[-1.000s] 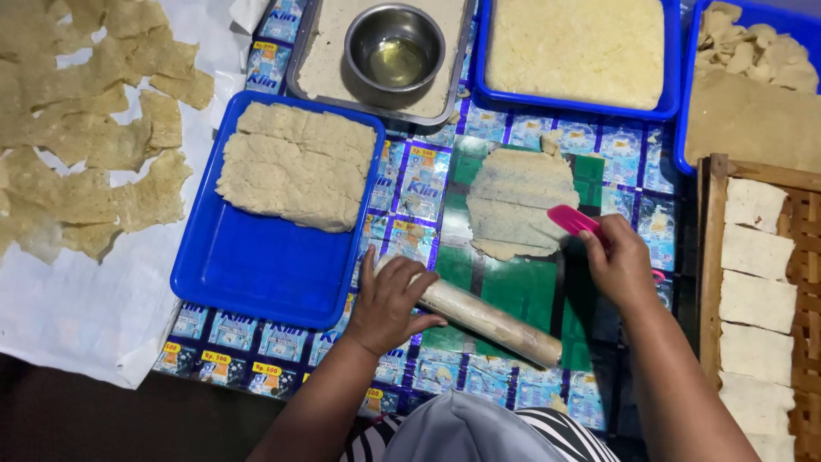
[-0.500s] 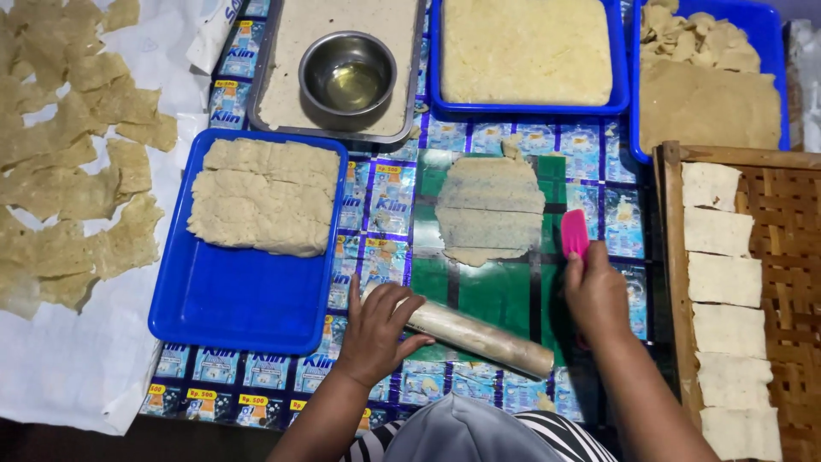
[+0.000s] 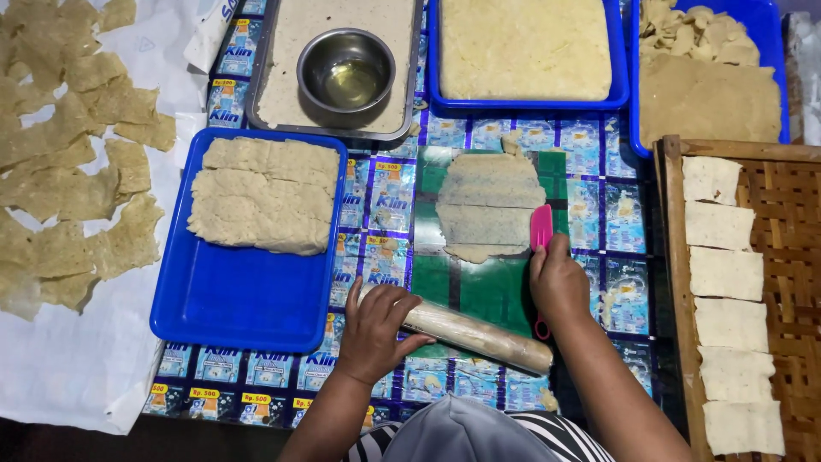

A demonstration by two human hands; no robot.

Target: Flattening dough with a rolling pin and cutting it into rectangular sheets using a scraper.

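My left hand (image 3: 377,332) rests on the left end of a dough-coated rolling pin (image 3: 479,334) that lies slanted on a green mat (image 3: 487,287). My right hand (image 3: 558,282) grips a pink scraper (image 3: 540,228), whose blade stands at the right edge of a flattened sheet of dough (image 3: 489,204). The sheet lies on the mat and shows straight crosswise cut lines.
A blue tray (image 3: 244,299) holds cut dough slabs. Behind stand a metal tray (image 3: 274,107) with a steel bowl (image 3: 345,71), and two more blue trays (image 3: 530,104) (image 3: 634,103) of dough. A woven tray (image 3: 787,257) holds white rectangles. Thin dried pieces (image 3: 68,180) lie on white sheeting.
My right hand has brought the pink scraper down beside the dough sheet's right edge. My left hand stays on the rolling pin. The view has shifted a little.
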